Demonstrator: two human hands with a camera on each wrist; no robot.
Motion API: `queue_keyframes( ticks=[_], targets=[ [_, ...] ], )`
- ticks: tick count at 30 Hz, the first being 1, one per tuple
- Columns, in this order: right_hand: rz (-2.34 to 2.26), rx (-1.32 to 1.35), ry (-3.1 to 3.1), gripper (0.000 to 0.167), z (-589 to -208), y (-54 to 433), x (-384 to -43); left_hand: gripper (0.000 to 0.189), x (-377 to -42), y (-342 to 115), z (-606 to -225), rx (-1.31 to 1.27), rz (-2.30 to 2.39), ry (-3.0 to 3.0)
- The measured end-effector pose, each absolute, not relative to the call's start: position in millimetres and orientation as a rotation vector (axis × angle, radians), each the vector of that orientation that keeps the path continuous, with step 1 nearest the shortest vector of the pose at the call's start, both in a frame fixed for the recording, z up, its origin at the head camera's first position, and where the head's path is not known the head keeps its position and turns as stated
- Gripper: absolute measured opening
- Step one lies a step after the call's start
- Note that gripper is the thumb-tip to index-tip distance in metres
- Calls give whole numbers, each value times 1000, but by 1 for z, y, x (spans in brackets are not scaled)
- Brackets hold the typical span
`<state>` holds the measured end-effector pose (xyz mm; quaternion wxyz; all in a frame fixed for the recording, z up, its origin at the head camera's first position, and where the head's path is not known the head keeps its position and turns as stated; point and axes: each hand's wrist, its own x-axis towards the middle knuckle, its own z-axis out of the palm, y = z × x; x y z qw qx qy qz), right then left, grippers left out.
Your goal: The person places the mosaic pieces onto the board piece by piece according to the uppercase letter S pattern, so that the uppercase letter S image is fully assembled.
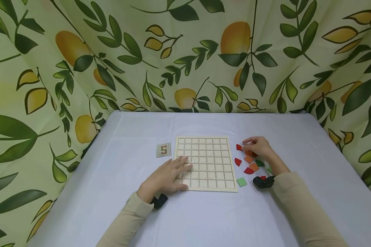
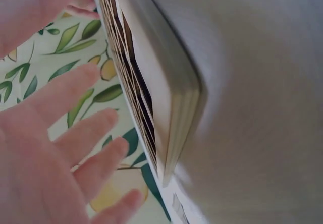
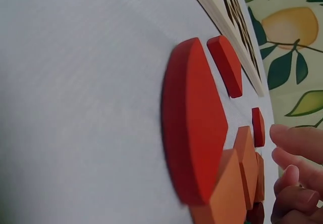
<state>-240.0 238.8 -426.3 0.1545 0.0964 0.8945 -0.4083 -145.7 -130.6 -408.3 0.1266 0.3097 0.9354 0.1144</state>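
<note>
My left hand (image 1: 168, 175) lies with fingers spread over the left edge of a pale wooden grid board (image 1: 208, 168). The left wrist view shows those fingers straight beside the board's thick edge (image 2: 179, 93). To the right of the board, my right hand (image 1: 259, 146) hovers at the far end of a scatter of small pieces. Its fingertips (image 3: 282, 135) are loosely bent, and no piece shows between them. Nearest to them are a red piece (image 1: 239, 147) and orange ones partly hidden beneath the hand. A rounded red piece (image 3: 194, 123) looms large in the right wrist view.
Left of the board is a small card (image 1: 163, 150) with a coloured grid pattern. A light green square (image 1: 242, 181) sits by the board's near right corner. Other red, orange (image 1: 254, 167) and green (image 1: 259, 163) pieces lie nearby. A leaf-patterned curtain (image 1: 185, 58) stands behind the white-covered table.
</note>
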Motion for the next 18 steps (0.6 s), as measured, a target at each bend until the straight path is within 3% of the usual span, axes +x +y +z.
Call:
queue_keyframes(
  ticks=[18],
  targets=[
    [-1107, 295, 2558, 42, -429, 231, -244, 68, -145, -132, -413, 894, 272, 2660]
  ],
)
